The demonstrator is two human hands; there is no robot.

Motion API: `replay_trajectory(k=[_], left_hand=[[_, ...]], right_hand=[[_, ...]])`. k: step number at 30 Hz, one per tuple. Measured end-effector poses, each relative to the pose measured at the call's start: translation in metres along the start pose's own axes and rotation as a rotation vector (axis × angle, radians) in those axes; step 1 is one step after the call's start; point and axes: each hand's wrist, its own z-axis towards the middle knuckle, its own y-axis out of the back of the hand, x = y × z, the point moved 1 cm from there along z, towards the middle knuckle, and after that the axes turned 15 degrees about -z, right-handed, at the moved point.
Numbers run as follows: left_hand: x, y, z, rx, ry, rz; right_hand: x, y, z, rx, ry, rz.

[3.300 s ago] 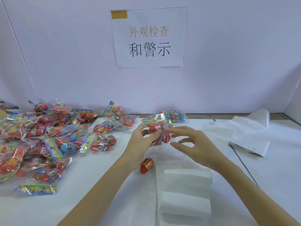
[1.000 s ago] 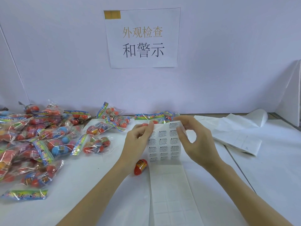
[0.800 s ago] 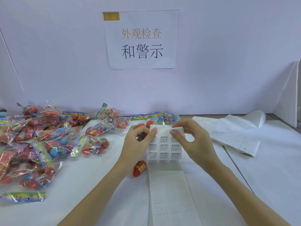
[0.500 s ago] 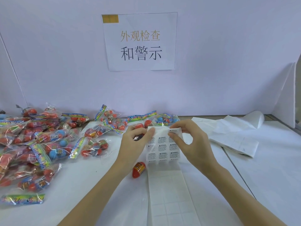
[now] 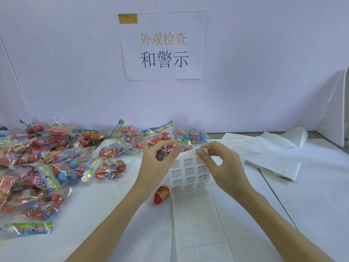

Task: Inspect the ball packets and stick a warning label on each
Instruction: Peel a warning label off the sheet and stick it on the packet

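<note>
My left hand point(image 5: 156, 163) grips a clear ball packet point(image 5: 162, 142) with red balls and also pins the top left edge of the warning label sheet point(image 5: 188, 170). With thumb and forefinger my right hand point(image 5: 222, 165) pinches a single label point(image 5: 201, 150) at the sheet's top right corner, its edge lifted off the backing. The sheet stands raised at its printed end, and its peeled blank backing point(image 5: 194, 224) runs toward me on the table. A heap of ball packets point(image 5: 47, 163) covers the left side.
A loose red capsule-shaped ball point(image 5: 161, 192) lies beside my left wrist. Spent white backing sheets point(image 5: 273, 157) are piled at the right. A few packets point(image 5: 190, 138) lie along the back wall, under a paper sign point(image 5: 163, 46). A white panel point(image 5: 332, 110) leans at far right.
Earlier my hands held only a ball packet; since then the label sheet has come up between them. In the last second my right fingers have begun lifting the corner label.
</note>
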Motion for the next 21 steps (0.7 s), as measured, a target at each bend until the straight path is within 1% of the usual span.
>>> replay_trajectory(k=[2, 3, 7, 9, 15, 17, 19, 21], left_hand=[[-0.002, 0.000, -0.001, 0.102, 0.011, 0.002], [-0.002, -0.002, -0.002, 0.128, 0.002, 0.000], [0.001, -0.007, -0.003, 0.112, -0.010, 0.013], [0.003, -0.007, -0.002, 0.105, -0.019, 0.040], [0.008, -0.009, -0.002, 0.079, 0.018, 0.022], [0.009, -0.009, -0.001, 0.037, 0.045, -0.026], [0.009, -0.006, 0.000, -0.015, 0.055, -0.074], [0.007, -0.002, 0.002, -0.050, 0.041, -0.097]], right_hand=[[0.002, -0.001, -0.001, 0.027, 0.003, -0.006], [0.002, -0.002, -0.001, 0.042, 0.008, -0.012], [0.001, -0.003, -0.002, 0.078, 0.026, -0.023], [0.000, -0.003, -0.001, 0.060, 0.066, -0.043], [-0.001, 0.000, -0.003, -0.099, 0.290, -0.219], [0.004, 0.001, -0.004, -0.160, 0.322, -0.218], [0.010, 0.002, -0.002, -0.247, 0.282, -0.122], [0.013, 0.005, 0.000, -0.287, 0.174, 0.012]])
